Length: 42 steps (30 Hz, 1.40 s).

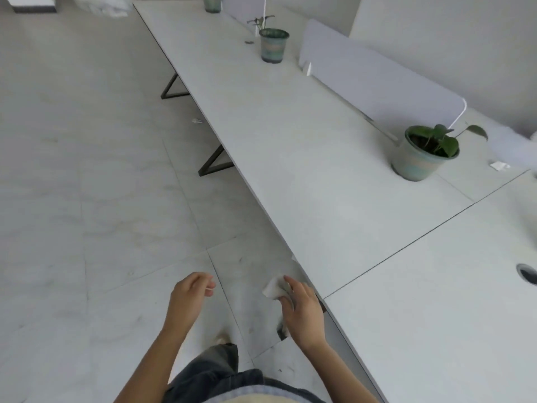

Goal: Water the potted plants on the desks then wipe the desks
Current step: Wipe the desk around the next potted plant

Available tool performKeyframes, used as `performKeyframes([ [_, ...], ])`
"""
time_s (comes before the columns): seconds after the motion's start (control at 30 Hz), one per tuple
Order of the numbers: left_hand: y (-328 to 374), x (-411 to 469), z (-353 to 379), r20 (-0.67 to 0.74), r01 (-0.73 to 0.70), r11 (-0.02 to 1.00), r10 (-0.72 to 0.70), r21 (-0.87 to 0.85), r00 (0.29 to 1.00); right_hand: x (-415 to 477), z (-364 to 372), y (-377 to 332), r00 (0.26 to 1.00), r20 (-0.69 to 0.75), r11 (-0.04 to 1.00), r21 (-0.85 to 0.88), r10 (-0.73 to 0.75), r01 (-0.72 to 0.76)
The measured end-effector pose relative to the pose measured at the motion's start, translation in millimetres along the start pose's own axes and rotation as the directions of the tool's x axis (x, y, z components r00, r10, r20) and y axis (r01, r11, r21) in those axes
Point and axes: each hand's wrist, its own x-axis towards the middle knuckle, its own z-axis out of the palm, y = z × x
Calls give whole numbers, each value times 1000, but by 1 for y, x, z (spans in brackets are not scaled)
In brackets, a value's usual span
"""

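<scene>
A person stands on the tiled floor [87,213] at the near left edge of a long white surface [319,175], a crumpled white cloth [274,287] pinched in the grip of the right hand [303,309]. The fingers close over the wad's right side, so most of the cloth pokes out to the left of the grip, just clear of the surface's edge and not yet touching it. Held low and close to that edge, the cloth appears readied for wiping rather than for carrying elsewhere.

The left hand [189,295] hangs over the floor, well apart from the surface, its fingers loosely curled. A small pale speck shows at the fingertips; whether it is a scrap being held cannot be told.

Three pots stand along the far right side of the surface, by the white divider panels [377,80], likely kept back there to leave the working area free. The nearest potted plant [427,152] carries broad green leaves; a second pot [273,45] sits farther off with a thin sprig behind it, and a third pot [212,2] is cut by the top of the frame. No watering vessel is in sight, which suggests the wiping stage is at hand. A seam splits the near surface panel from the next, and a round cable hole [527,273] opens at right.
</scene>
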Motion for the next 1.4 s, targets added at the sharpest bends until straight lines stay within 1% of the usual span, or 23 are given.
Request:
performKeyframes([
  [0.07,17,31,-13,-14,-15,1000,15,-9,1000,24,7,-20,999,-12,999,28,38,-38],
  [0.13,24,57,-16,16,-5,1000,5,7,1000,43,12,-34,997,-18,995,60,80,-79],
  [0.23,20,82,-3,137,57,995,-68,86,988,62,13,-41,983,-17,977,112,183,-180],
  [0.33,26,107,16,244,50,986,-88,158,966,80,4,-36,941,-33,913,256,336,-317],
  [0.4,41,129,31,260,15,984,-62,179,964,98,-6,-30,904,-47,842,388,424,-375],
  [0.5,73,158,56,277,-70,981,17,181,961,129,-27,-21,868,-61,727,577,492,-372],
  [0.6,102,176,83,287,-161,971,105,177,952,158,-48,-9,823,-14,529,772,568,-352],
  [0.7,127,185,111,315,-229,960,171,158,934,176,-78,8,780,-22,383,880,626,-282],
  [0.77,140,189,129,368,-274,946,195,176,909,184,-103,25,724,-83,349,909,685,-226],
  [0.83,155,197,146,412,-334,919,227,208,882,192,-135,46,634,-195,389,903,748,-181],
  [0.9,170,216,168,437,-415,877,284,241,854,202,-170,68,527,-355,484,866,772,-126],
  [0.97,183,243,197,443,-514,796,354,320,824,211,-202,87,417,-513,601,792,750,-108],
  [1.0,190,257,213,454,-570,732,391,374,800,216,-214,98,393,-566,652,747,724,-126],
  [1.03,196,269,230,482,-623,661,420,418,769,222,-224,109,399,-586,682,715,705,-154],
  [1.07,202,279,246,522,-667,591,430,454,737,227,-229,124,423,-573,690,695,702,-204],
  [1.13,211,298,272,611,-740,427,418,520,672,237,-229,154,481,-500,685,622,720,-379],
  [1.17,215,307,282,651,-770,345,412,537,638,243,-226,166,485,-470,673,560,738,-483],
  [1.2,218,320,294,699,-795,270,379,543,606,253,-223,178,467,-452,650,502,760,-571],
  [1.23,217,329,302,729,-811,214,357,545,584,258,-219,184,461,-441,634,446,770,-632],
  [1.27,215,333,306,740,-814,164,347,557,576,260,-214,185,481,-427,634,378,766,-675],
  [1.3,214,339,312,739,-806,133,334,577,585,265,-209,187,504,-408,632,291,761,-718],
  [1.37,209,347,322,743,-795,96,302,600,597,277,-199,190,515,-366,581,92,775,-809],
  [1.4,205,349,325,748,-793,76,288,605,598,281,-195,192,509,-363,555,28,780,-831],
])
